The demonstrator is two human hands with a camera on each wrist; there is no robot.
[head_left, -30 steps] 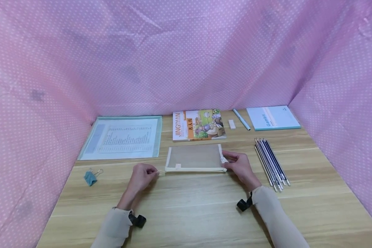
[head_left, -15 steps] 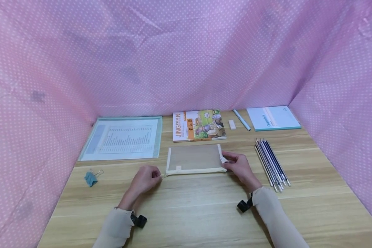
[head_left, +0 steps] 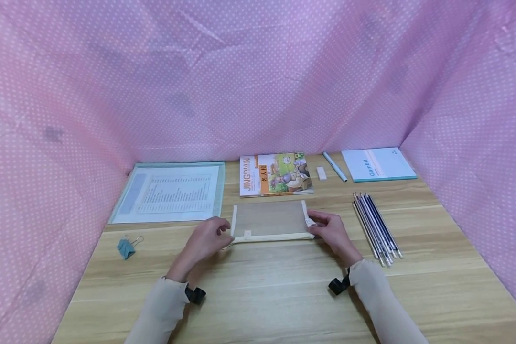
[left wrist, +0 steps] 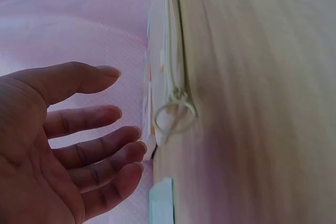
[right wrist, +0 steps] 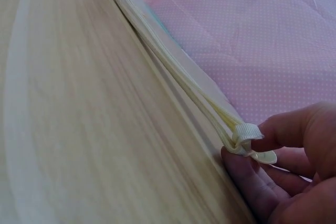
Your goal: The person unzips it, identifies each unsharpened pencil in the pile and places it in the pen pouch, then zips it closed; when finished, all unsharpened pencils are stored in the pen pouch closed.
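A mesh zipper pouch (head_left: 268, 219) with cream edging lies mid-table, its zipper side facing me. My right hand (head_left: 333, 234) pinches its right near corner by the fabric tab (right wrist: 247, 132), where the zipper tapes stand slightly apart. My left hand (head_left: 208, 239) is at the left near corner. In the left wrist view, the left fingers (left wrist: 100, 148) are relaxed and bent, with nothing held. Beside them hangs the zipper's pull ring (left wrist: 176, 117), free of the hand. Whether the left hand touches the pouch, I cannot tell.
Several pencils (head_left: 376, 229) lie right of the right hand. A blue binder clip (head_left: 126, 247) and a document folder (head_left: 167, 193) are on the left. Behind the pouch are a picture-covered book (head_left: 277, 174), an eraser (head_left: 321, 173), a pen (head_left: 335, 167) and a notebook (head_left: 378, 165).
My left hand has let go of the pull ring and moved right and slightly up to the pouch's left corner. The right hand has kept its grip in place.
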